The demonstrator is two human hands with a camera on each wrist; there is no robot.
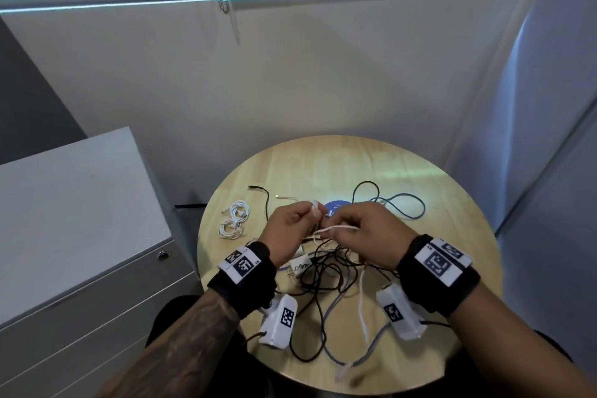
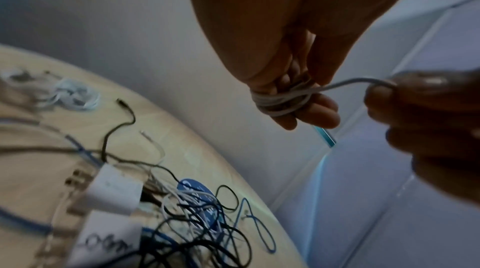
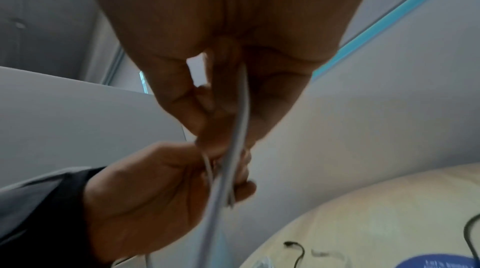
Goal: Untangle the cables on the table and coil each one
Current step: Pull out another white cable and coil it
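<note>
Thin white cable [image 2: 279,99] wound in several turns round the fingers [image 2: 315,111] of the left hand [image 1: 287,231], held above the round pale wooden tabletop [image 1: 452,268], its free run stretched across to the right hand [image 1: 371,236] and pinched there between thumb and fingers. Below both hands, a tangled heap of black, blue and white cables [image 1: 326,271] with a white plug adapter [image 2: 111,192]; two coiled white cables [image 1: 234,220] lying well apart at the left, a blue round sticker [image 1: 337,206] just beyond the hands.

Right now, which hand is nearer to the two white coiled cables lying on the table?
Left. The left hand is raised just right of the coiled cables; the right hand is farther right, beyond it, pinching the white cable.
</note>
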